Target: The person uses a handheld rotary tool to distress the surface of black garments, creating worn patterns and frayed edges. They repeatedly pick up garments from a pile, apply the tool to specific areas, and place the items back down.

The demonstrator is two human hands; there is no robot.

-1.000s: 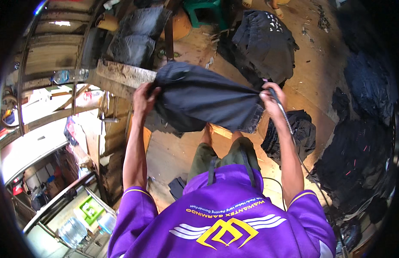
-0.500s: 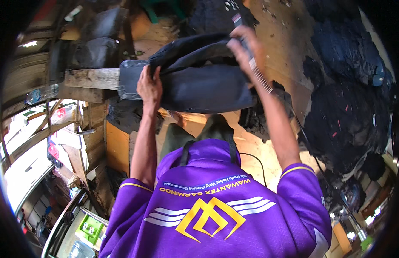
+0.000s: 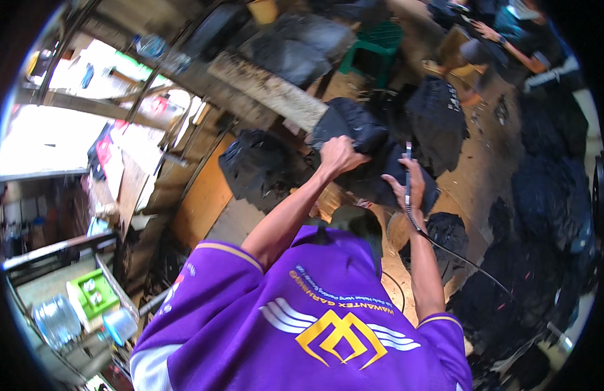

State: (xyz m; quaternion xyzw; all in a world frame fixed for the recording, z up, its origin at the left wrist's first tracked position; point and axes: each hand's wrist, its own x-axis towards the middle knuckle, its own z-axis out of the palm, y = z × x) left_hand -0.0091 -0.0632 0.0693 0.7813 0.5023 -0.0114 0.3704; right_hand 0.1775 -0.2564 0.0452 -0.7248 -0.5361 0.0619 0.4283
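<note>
The left hand [image 3: 339, 155] has its fingers clenched on the upper fold of a dark garment [image 3: 370, 156], held up in front of the person; the right hand [image 3: 411, 186] presses its fingers against the garment's lower side while gripping a thin black tool [image 3: 408, 171] whose cord [image 3: 464, 260] trails down to the right; a rough wooden plank [image 3: 269, 91] lies just behind the garment; more dark garments [image 3: 438, 124] crowd the floor [image 3: 477, 169] beyond; a green stool [image 3: 373, 45] stands farther off.
</note>
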